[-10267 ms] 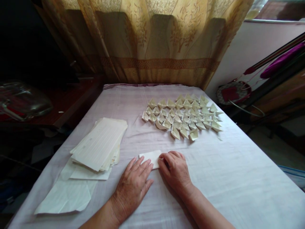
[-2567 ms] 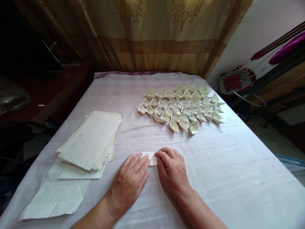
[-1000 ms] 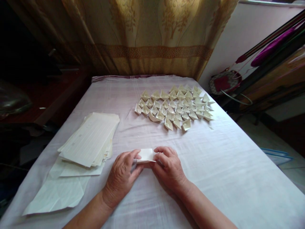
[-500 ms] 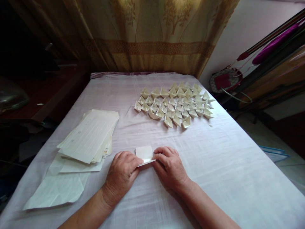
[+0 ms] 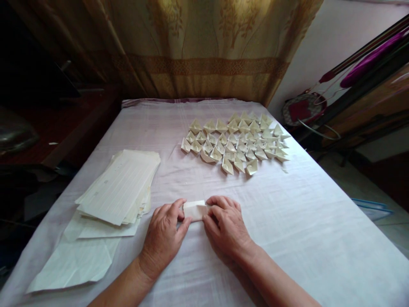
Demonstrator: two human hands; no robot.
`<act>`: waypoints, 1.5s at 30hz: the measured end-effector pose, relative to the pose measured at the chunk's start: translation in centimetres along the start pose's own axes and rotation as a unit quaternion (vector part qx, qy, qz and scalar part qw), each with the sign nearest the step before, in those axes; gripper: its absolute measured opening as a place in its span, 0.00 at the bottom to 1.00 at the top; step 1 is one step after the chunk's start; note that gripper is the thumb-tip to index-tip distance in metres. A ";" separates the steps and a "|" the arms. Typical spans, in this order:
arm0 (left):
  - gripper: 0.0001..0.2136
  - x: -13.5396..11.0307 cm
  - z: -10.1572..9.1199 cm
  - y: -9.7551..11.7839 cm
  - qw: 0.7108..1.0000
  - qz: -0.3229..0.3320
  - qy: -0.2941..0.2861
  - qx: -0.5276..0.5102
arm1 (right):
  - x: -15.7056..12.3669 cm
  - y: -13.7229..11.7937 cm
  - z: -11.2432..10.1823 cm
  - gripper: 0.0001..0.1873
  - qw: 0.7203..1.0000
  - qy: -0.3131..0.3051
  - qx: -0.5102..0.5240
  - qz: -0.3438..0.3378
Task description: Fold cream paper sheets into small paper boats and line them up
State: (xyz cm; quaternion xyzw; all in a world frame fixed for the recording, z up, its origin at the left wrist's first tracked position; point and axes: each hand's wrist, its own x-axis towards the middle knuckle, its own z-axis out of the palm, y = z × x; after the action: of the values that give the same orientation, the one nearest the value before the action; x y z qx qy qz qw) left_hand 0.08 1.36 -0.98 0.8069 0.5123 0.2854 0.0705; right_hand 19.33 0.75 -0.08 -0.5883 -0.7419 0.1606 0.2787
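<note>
A small folded sheet of paper [image 5: 194, 210] lies low on the cloth between my hands, its far part folded over toward me. My left hand [image 5: 166, 230] grips its left edge, thumb at the near corner and index finger at the far one. On the other side, the curled fingers of my right hand [image 5: 225, 221] pinch the right edge. Beyond the hands stand rows of folded paper boats [image 5: 230, 147]. To the left is a stack of lined paper sheets [image 5: 119, 187], with a creased loose sheet [image 5: 76, 262] partly under it.
A pale cloth [image 5: 287, 238] covers the table. Behind it hangs a patterned gold curtain [image 5: 204, 64]. At the right are a bag [image 5: 303, 106] and a blue-edged item [image 5: 372, 207] near the floor. A dark red surface [image 5: 64, 119] stands at the left.
The far part of the small paper has come up and over toward me, so it looks shorter. My left thumb and index finger have spread apart along its left edge; my right hand has barely moved.
</note>
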 end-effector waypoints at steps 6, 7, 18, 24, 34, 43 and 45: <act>0.15 0.3 0.2 0.2 1.000 -0.005 -0.011 0.019 | -0.3 0.2 0.8 0.08 0.999 0.024 -0.004 0.045; 0.15 0.3 0.2 0.3 1.000 -0.006 -0.015 0.024 | -0.4 0.2 0.9 0.07 0.998 0.027 -0.005 0.050; 0.11 0.5 0.1 0.4 0.997 0.010 -0.040 0.057 | -0.2 0.1 1.2 0.05 0.997 0.044 -0.030 0.055; 0.06 0.5 -0.1 0.5 0.997 0.023 -0.053 0.048 | -0.2 0.0 1.0 0.05 0.997 0.042 -0.032 0.052; 0.08 0.3 0.0 0.4 0.997 0.048 -0.045 0.051 | -0.4 0.4 1.2 0.11 0.998 0.046 -0.036 0.027; 0.09 0.4 -0.1 0.4 0.996 0.045 -0.044 0.055 | -0.5 0.6 1.3 0.12 0.998 0.050 -0.044 0.014; 0.09 0.5 -0.1 0.5 0.997 0.044 -0.045 0.053 | -0.5 0.6 1.3 0.12 0.997 0.053 -0.046 0.013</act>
State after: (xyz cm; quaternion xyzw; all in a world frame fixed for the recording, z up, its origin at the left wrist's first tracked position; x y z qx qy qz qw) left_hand 0.52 1.52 -0.51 0.8434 0.4868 0.2243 0.0374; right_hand 19.08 0.53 -1.54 -0.6181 -0.7249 0.0987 0.2878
